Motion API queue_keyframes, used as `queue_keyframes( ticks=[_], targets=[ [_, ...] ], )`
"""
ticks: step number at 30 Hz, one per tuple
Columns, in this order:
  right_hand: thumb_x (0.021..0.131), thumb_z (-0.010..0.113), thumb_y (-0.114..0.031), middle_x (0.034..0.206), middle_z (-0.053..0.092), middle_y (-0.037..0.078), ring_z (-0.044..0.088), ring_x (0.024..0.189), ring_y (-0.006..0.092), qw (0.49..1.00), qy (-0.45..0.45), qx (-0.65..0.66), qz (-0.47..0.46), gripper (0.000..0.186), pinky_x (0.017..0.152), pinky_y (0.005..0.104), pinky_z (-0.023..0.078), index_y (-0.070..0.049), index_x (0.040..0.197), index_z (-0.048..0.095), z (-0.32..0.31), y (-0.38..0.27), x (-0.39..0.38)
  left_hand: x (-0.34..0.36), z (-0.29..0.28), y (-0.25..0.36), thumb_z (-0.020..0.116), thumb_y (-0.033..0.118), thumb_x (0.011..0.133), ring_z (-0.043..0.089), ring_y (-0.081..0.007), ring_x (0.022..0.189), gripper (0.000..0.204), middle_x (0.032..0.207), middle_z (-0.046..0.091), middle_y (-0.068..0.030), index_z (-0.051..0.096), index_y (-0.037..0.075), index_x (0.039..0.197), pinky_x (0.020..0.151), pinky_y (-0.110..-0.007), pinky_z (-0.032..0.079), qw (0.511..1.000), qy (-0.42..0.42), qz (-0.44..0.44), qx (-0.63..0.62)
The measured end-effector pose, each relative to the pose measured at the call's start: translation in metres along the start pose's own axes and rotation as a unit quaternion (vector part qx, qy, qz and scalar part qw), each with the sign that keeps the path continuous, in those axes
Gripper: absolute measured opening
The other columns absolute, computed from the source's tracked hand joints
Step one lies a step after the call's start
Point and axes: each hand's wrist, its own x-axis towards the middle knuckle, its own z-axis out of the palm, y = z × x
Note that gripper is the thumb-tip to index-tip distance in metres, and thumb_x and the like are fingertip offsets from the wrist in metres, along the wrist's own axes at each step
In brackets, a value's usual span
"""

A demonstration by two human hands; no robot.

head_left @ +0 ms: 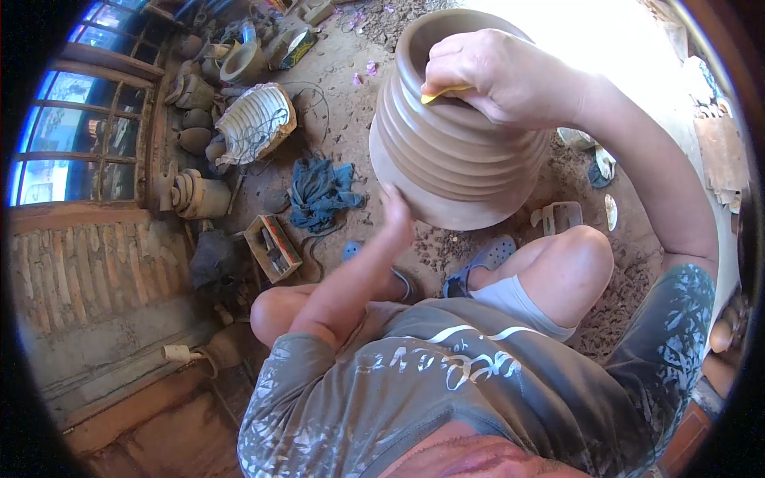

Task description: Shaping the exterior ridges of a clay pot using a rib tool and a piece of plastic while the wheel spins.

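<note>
A large ribbed clay pot (458, 159) with a wide mouth stands upright in front of me, brown-grey and grooved all round. At its upper wall, just below the rim, my right hand (498, 80) is closed on a thin yellow scraper (445, 93). Most of the scraper is hidden by the fingers, and its edge lies against the clay. Low on the pot's left side, my left hand (396, 219) rests against the smooth band near the base. Its fingers are stretched out and hold nothing.
Left of the pot, a blue rag (323, 193) lies on the dirt floor. Near it are an open box of tools (272, 248) and a ribbed pale mould-like piece (256, 123). Several small pots line the window wall. A grey plastic piece (562, 217) sits to the right.
</note>
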Motion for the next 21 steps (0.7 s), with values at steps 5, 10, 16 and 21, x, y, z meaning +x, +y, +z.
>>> queue_keyframes(
  ticks=[5, 10, 16, 21],
  targets=[
    [0.083, 0.07, -0.002, 0.088, 0.064, 0.014, 0.065, 0.09, 0.035, 0.999, -0.009, 0.017, -0.029, 0.011, 0.08, 0.0434, 0.052, 0.0, 0.094, 0.068, 0.002, 0.0, 0.006, 0.09, -0.067, 0.06, 0.053, 0.058, 0.102, 0.046, -0.0364, 0.141, 0.085, 0.157, 0.04, -0.0227, 0.017, 0.012, 0.163, 0.111, -0.053, 0.042, 0.989, 0.075, 0.106, 0.075],
    [0.084, 0.069, -0.004, 0.088, 0.064, 0.014, 0.065, 0.091, 0.0344, 0.998, 0.018, 0.038, -0.046, 0.008, 0.082, 0.0429, 0.052, 0.0, 0.091, 0.067, 0.009, 0.011, -0.002, 0.001, -0.03, 0.026, 0.072, 0.043, 0.092, 0.015, -0.0431, 0.155, 0.095, 0.168, 0.013, -0.027, 0.023, -0.002, 0.16, 0.124, -0.053, 0.022, 0.84, 0.079, 0.316, 0.435],
    [0.084, 0.071, -0.007, 0.088, 0.065, 0.015, 0.066, 0.09, 0.0355, 0.995, 0.011, 0.078, -0.068, 0.009, 0.084, 0.043, 0.052, 0.0, 0.09, 0.067, 0.009, 0.019, -0.004, -0.098, -0.011, 0.013, 0.071, 0.058, 0.087, 0.009, -0.0452, 0.157, 0.101, 0.169, 0.014, -0.0253, 0.029, 0.001, 0.159, 0.12, -0.07, 0.013, 0.633, -0.045, 0.346, 0.691],
    [0.085, 0.071, -0.006, 0.087, 0.066, 0.016, 0.066, 0.086, 0.0358, 0.986, 0.032, 0.109, -0.124, 0.008, 0.08, 0.0429, 0.052, 0.0, 0.089, 0.068, 0.009, 0.027, -0.007, -0.131, -0.005, 0.008, 0.069, 0.067, 0.083, 0.012, -0.0462, 0.156, 0.104, 0.167, 0.016, -0.0304, 0.032, 0.01, 0.161, 0.119, -0.072, 0.012, 0.563, -0.095, 0.35, 0.743]
  ],
)
